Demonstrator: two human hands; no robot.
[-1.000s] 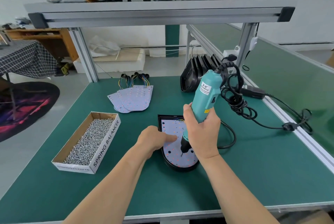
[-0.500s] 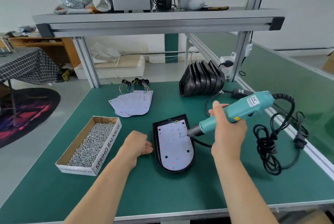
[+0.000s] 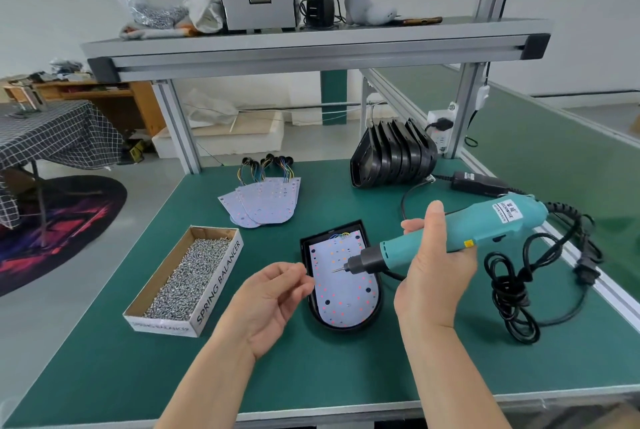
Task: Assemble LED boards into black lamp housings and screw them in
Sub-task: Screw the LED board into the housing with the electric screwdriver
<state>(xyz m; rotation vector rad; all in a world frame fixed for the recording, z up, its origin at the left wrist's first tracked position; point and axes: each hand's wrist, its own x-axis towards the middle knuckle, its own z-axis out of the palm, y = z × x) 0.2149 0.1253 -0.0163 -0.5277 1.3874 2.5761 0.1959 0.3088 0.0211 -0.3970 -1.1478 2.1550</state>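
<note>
Seated: LED board (image 3: 341, 286) in housing (image 3: 346, 326).
Remaining: likely screwing; spare boards (image 3: 266, 203) at 11 o'clock.
Right hand (image 3: 433, 272): grips screwdriver (image 3: 485, 226).
Left hand (image 3: 270, 297): curled, hold unclear.

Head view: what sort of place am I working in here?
Probably a small lamp assembly workstation: a green-topped bench, a box of loose screws, a stack of black lamp housings, and an electric screwdriver in the right hand.

A single wide-angle view is looking out from the person's head, facing forward and down across the green table (image 3: 104, 359). It is sitting close above the left hand (image 3: 273, 300) and right hand (image 3: 436, 276), and it is also taking in the shelf (image 3: 311, 47) overhead and the room at left.
</note>
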